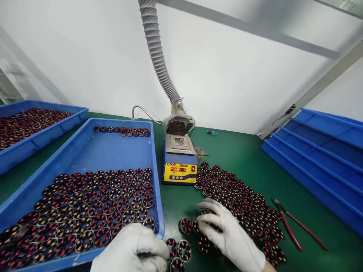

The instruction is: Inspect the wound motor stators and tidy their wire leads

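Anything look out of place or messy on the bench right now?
Mostly tidy: wound stators sit in neat rows in the blue tray. The odd part is the loose pile of stators on the bare green mat, with red-handled pliers lying beside it.

White knit cloth gloves on left hand (133,249) & right hand (231,236); glossy copper-wound round metal stators (185,250); smooth blue plastic tray (113,151); matt green table mat (244,155); ribbed grey hose (155,49).

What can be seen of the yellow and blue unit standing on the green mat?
The unit is a small box with a blue body, a yellow front panel bearing red lit digits and buttons, and a flat metal top plate carrying a square label. It stands upright on the green mat, between the blue tray and the loose wound coils. A ribbed grey hose ends in a round grille just above it. Neither hand touches it.
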Motion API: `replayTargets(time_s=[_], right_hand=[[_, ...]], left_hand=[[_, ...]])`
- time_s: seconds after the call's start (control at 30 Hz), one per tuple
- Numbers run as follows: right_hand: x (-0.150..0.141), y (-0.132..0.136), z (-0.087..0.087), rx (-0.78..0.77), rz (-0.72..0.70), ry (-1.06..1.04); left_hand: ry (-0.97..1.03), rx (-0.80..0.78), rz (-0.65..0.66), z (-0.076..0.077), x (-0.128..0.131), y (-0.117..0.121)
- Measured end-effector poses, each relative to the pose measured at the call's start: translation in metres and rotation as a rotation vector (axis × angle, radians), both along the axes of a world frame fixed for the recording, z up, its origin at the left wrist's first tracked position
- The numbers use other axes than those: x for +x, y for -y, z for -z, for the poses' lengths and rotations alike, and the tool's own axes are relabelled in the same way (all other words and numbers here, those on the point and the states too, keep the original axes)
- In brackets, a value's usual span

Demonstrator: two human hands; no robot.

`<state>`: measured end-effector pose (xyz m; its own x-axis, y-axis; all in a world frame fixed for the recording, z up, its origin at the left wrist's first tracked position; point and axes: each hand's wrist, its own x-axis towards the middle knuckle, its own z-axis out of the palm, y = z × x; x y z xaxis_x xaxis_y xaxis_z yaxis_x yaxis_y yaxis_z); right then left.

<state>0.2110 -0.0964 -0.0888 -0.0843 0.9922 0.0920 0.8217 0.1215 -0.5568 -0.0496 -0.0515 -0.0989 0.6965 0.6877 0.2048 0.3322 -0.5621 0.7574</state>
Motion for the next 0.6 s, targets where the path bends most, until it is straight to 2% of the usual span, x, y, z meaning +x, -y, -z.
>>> replayTargets(time_s=[0.07,0.13,0.23,0.3,0.4,0.47,0.53,0.6], right_hand=[[-0.013,0.007,0.008,-0.061,-0.11,0.123],[-0.024,0.003,0.012,-0.135,-0.162,0.166],[-0.032,-0.013,0.017,-0.185,-0.168,0.149],[-0.035,-0.025,0.024,-0.188,-0.147,0.118],[-0.036,-0.042,0.034,-0.183,-0.087,0.043],[-0.037,-0.051,0.031,-0.161,-0.04,-0.05],[-0.039,-0.057,0.016,-0.113,-0.014,-0.168],[-0.043,-0.06,-0.01,-0.044,-0.028,-0.28]], left_hand=[[-0.056,-0.105,-0.036,0.001,0.004,0.004],[-0.077,-0.202,-0.052,-0.003,0.006,0.005],[-0.054,-0.289,-0.058,-0.013,0.011,0.004],[-0.061,-0.282,-0.098,-0.016,0.015,0.004],[-0.162,-0.208,-0.155,-0.014,0.02,0.004],[-0.204,-0.131,-0.19,-0.015,0.024,0.004],[-0.183,0.012,-0.259,-0.022,0.031,0.0],[-0.148,0.28,-0.283,-0.037,0.041,-0.006]])
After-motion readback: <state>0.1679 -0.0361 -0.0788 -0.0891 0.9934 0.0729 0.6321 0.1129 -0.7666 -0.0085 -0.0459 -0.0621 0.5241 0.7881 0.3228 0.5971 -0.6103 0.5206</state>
